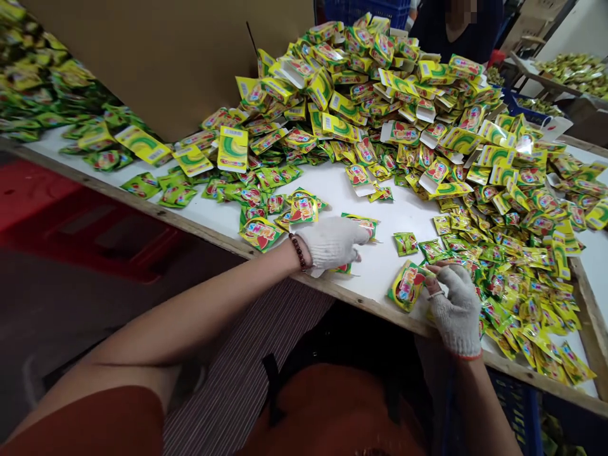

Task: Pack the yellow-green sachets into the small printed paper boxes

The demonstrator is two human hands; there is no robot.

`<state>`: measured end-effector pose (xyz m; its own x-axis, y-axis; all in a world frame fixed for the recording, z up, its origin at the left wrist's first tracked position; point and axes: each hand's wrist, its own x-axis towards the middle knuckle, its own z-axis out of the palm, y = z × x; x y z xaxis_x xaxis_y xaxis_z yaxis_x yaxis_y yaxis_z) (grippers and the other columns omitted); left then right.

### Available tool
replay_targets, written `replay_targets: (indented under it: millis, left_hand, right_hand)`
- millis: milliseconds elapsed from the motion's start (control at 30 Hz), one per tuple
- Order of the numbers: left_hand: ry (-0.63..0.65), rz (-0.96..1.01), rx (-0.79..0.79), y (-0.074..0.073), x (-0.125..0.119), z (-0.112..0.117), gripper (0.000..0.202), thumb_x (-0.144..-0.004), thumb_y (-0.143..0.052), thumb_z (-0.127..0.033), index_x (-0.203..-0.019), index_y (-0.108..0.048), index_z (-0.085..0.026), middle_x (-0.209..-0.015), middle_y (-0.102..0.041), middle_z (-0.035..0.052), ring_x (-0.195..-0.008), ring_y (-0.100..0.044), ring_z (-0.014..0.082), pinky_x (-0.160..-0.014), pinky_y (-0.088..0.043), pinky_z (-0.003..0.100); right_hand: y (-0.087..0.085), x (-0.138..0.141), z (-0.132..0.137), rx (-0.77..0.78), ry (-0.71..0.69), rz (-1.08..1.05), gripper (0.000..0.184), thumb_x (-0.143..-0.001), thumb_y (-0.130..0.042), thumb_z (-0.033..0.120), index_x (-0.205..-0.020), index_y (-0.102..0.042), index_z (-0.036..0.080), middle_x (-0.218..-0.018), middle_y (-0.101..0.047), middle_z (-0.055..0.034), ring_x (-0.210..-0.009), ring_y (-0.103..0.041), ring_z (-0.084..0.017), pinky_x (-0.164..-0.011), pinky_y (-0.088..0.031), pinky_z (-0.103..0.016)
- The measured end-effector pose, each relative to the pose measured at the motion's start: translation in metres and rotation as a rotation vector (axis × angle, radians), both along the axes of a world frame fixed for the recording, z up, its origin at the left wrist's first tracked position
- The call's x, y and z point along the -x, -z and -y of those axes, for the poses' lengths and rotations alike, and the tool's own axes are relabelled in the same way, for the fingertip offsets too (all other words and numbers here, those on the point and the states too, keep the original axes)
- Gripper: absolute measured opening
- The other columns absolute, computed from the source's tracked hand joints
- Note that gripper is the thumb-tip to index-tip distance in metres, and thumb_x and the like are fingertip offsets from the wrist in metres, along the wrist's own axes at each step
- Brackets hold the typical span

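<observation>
Both my hands wear white knit gloves. My left hand (332, 244) lies on the white table (380, 215), fingers curled over a small green sachet (365, 223), with another sachet peeking out under the palm. My right hand (456, 310) pinches a larger yellow-green packet (406, 286) near the table's front edge. Loose small green sachets (522, 266) lie just right of that hand. A big heap of flat yellow-green cartons (380, 95) fills the table's far middle.
A brown board (166, 57) stands upright behind the heap at left. More packets (42, 88) pile at the far left. A red crate (71, 215) sits below the table's left edge. Another person (456, 25) stands beyond the heap, and a blue crate (515, 405) sits under the table.
</observation>
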<state>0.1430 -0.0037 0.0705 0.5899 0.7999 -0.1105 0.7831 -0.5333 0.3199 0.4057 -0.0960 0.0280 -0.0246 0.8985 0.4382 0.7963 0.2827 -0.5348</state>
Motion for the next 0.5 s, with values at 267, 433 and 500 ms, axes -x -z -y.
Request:
replay_targets:
  millis: [267,433,500]
  left_hand:
    - [0.091,-0.299,0.114,0.003,-0.004,-0.009,0.029,-0.06,-0.08,-0.033,-0.082,-0.068,-0.018,-0.084,-0.068,0.0083,-0.074,-0.061,0.0234,-0.064,-0.042,0.03]
    - [0.054,0.148,0.218,-0.001,-0.005,-0.012,0.011,-0.07,-0.068,-0.025,-0.078,-0.064,-0.018,-0.079,-0.064,0.0022,-0.073,-0.058,0.0188,-0.065,-0.042,0.028]
    - [-0.045,0.499,0.27,0.001,-0.013,-0.007,0.008,-0.077,-0.059,-0.022,-0.084,-0.062,-0.017,-0.08,-0.064,0.0011,-0.076,-0.059,0.017,-0.069,-0.045,0.027]
  right_hand:
    - [0.002,0.013,0.011,-0.08,-0.016,0.029,0.019,-0.093,-0.058,0.029,-0.103,-0.069,0.017,-0.11,-0.065,-0.0113,-0.107,-0.06,-0.025,-0.092,-0.049,-0.042]
    - [0.006,0.029,0.01,-0.088,-0.055,-0.053,0.016,-0.092,-0.059,0.024,-0.106,-0.066,0.021,-0.109,-0.067,-0.0087,-0.106,-0.061,-0.022,-0.093,-0.05,-0.039]
    - [0.01,0.035,0.008,-0.06,-0.023,-0.191,0.017,-0.091,-0.061,0.023,-0.107,-0.062,0.022,-0.113,-0.066,-0.0087,-0.107,-0.062,-0.022,-0.095,-0.05,-0.04]
